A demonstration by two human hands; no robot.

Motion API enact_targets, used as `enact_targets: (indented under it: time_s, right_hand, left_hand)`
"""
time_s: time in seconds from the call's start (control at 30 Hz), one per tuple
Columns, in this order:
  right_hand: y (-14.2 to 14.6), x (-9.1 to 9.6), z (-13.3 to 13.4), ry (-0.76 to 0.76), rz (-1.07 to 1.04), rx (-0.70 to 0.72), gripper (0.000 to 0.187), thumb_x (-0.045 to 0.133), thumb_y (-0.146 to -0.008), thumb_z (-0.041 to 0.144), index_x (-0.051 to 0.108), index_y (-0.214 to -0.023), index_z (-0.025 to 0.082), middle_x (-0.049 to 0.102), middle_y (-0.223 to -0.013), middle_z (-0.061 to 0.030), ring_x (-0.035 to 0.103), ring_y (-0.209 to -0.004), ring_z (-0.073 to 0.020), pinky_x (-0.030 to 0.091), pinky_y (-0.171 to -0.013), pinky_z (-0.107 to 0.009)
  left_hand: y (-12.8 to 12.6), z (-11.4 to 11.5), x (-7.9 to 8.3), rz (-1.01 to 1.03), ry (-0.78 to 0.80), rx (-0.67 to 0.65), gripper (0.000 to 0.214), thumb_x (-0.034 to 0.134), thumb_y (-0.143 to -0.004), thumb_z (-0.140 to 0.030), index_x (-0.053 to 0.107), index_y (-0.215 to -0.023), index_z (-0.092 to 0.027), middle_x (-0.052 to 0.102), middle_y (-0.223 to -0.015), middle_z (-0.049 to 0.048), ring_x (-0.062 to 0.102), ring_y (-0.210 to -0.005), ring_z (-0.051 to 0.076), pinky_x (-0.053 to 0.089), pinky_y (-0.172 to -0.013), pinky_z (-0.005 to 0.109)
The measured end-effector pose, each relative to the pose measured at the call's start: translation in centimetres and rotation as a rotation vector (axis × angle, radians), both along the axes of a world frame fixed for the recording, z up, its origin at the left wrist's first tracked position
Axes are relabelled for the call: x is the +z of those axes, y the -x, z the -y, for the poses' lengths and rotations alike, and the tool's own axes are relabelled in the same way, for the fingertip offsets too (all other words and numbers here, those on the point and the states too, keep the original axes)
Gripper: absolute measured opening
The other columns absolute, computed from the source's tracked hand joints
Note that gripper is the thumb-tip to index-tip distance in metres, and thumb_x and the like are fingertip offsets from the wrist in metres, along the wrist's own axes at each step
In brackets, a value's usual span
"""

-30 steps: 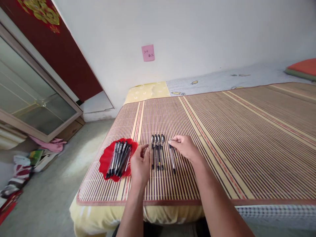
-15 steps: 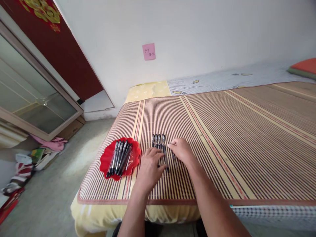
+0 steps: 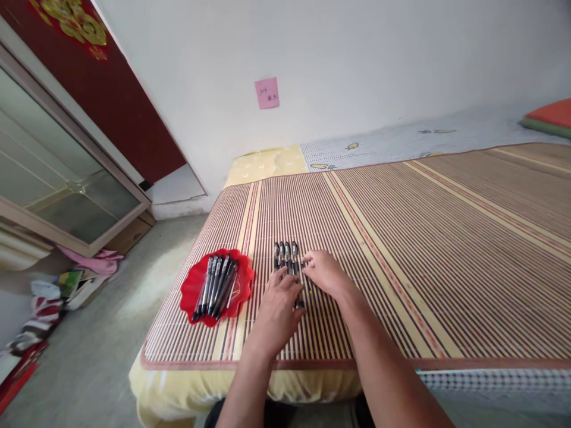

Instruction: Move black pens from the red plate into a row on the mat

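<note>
Several black-capped pens (image 3: 285,252) lie side by side in a row on the striped mat, caps pointing away from me. My left hand (image 3: 280,303) rests over their lower parts with fingers spread, hiding much of the barrels. Just right of the row, my right hand (image 3: 325,270) pinches a slim dark stick (image 3: 309,284) that looks like a pen refill or thin pen; the fingers cover part of it. To the left, a red scalloped plate (image 3: 190,291) carries a bunch of clear and black pens (image 3: 216,282).
The woven mat (image 3: 401,249) covers a bed beside a white wall (image 3: 357,59) bearing a pink note (image 3: 266,93). An orange and green folded item (image 3: 551,116) lies at the far right. A glass-panelled door (image 3: 66,160) and clutter (image 3: 44,309) are on the left.
My left hand has shifted slightly right and down along the pens. The slim stick in my right hand has moved a little left, closer to the row.
</note>
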State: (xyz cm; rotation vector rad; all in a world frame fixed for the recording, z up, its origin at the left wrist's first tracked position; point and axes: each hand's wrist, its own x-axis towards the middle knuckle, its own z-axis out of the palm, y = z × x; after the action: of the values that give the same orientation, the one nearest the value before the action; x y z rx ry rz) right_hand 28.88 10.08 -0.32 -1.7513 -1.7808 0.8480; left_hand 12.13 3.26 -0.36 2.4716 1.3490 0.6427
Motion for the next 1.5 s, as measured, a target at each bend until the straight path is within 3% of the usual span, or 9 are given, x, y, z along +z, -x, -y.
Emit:
enact_targets:
  time_s: [0.2, 0.67, 1.2, 1.5]
  right_hand:
    - [0.3, -0.1, 0.0, 0.038, -0.035, 0.016, 0.031, 0.066, -0.08, 0.006, 0.076, -0.109, 0.01, 0.074, -0.074, -0.0066, 0.067, -0.069, -0.0179, 0.043, -0.064, -0.026]
    - [0.4, -0.3, 0.0, 0.04, -0.043, -0.012, 0.026, 0.066, -0.079, 0.002, 0.076, -0.102, 0.011, 0.068, -0.07, -0.0036, 0.063, -0.063, -0.0157, 0.041, -0.061, -0.026]
    - [0.7, -0.7, -0.4, 0.049, -0.079, -0.025, 0.026, 0.067, -0.083, 0.005, 0.075, -0.106, 0.012, 0.07, -0.068, -0.0021, 0.064, -0.063, -0.0142, 0.04, -0.061, -0.023]
    - [0.7, -1.3, -0.6, 0.065, -0.173, -0.032, 0.027, 0.057, -0.084, 0.001, 0.075, -0.101, 0.012, 0.072, -0.068, -0.0038, 0.068, -0.062, -0.0142, 0.044, -0.06, -0.022]
  left_hand:
    - [0.1, 0.0, -0.2, 0.001, -0.01, 0.009, 0.041, 0.077, -0.074, -0.005, 0.071, -0.111, -0.021, 0.068, -0.122, 0.0092, 0.045, -0.14, 0.039, 0.043, -0.115, 0.063]
    - [-0.3, 0.2, 0.0, -0.028, -0.005, 0.012, 0.043, 0.077, -0.076, -0.006, 0.071, -0.116, -0.018, 0.065, -0.129, 0.0112, 0.04, -0.144, 0.039, 0.042, -0.118, 0.061]
    - [-0.5, 0.1, 0.0, -0.03, -0.003, 0.017, 0.04, 0.082, -0.075, -0.008, 0.07, -0.112, -0.019, 0.064, -0.121, 0.0095, 0.045, -0.137, 0.035, 0.044, -0.117, 0.058]
    - [-0.4, 0.4, 0.2, -0.006, -0.02, -0.009, 0.043, 0.081, -0.076, -0.006, 0.07, -0.114, -0.022, 0.06, -0.126, 0.0088, 0.04, -0.14, 0.035, 0.045, -0.114, 0.057]
